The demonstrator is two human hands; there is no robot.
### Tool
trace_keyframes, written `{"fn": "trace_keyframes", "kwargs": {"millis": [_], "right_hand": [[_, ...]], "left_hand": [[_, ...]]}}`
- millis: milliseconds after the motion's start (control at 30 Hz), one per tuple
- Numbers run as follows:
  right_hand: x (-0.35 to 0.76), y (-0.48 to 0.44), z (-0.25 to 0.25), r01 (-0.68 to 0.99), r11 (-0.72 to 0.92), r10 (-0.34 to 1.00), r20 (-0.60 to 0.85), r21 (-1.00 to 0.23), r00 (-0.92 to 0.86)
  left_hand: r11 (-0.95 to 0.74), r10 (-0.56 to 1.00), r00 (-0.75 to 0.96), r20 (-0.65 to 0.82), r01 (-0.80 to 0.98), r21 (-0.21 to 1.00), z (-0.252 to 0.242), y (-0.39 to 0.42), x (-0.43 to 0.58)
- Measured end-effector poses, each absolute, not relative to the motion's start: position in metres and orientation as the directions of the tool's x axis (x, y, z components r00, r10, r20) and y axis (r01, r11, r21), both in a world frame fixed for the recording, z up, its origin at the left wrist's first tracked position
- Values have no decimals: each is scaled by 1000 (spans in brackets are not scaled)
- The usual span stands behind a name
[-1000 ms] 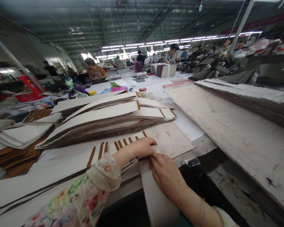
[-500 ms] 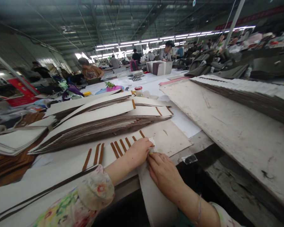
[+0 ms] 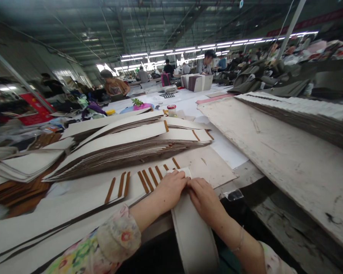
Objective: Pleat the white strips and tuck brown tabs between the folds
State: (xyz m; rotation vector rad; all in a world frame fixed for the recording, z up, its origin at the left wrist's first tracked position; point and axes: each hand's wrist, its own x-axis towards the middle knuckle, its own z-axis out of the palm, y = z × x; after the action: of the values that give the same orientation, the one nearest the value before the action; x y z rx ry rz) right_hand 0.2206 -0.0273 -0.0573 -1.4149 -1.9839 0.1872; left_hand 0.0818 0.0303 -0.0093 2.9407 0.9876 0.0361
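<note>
Strip (image 3: 194,238), pale and long, runs toward my body, drooping past the edge of the table (image 3: 249,173). At its far end my left hand (image 3: 173,189) and right hand (image 3: 205,198) meet, fingers pinched on it from either side, equally near.

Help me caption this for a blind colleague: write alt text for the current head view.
A person's left hand and right hand meet over a pale strip running toward the camera. Leftward lie brown-tabbed pieces and a stack of similar strips; other people appear beyond.
</note>
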Motion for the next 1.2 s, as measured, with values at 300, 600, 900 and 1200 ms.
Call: {"fn": "trace_keyframes", "kwargs": {"millis": [300,600,900,1200], "right_hand": [[229,-8,-69,782,390,891,415,-486,-186],[230,5,-41,765,465,885,250,-446,-392],[223,13,-25,776,498,864,148,-386,-481],[220,3,-27,769,516,854,154,-378,-497]], "left_hand": [[-735,663,748,41,639,227,-15,40,72],[-624,756,654,23,710,326,-10,46,50],[-633,760,649,45,721,282,-13,37,50],[-655,755,643,128,734,179,-15,33,40]]}}
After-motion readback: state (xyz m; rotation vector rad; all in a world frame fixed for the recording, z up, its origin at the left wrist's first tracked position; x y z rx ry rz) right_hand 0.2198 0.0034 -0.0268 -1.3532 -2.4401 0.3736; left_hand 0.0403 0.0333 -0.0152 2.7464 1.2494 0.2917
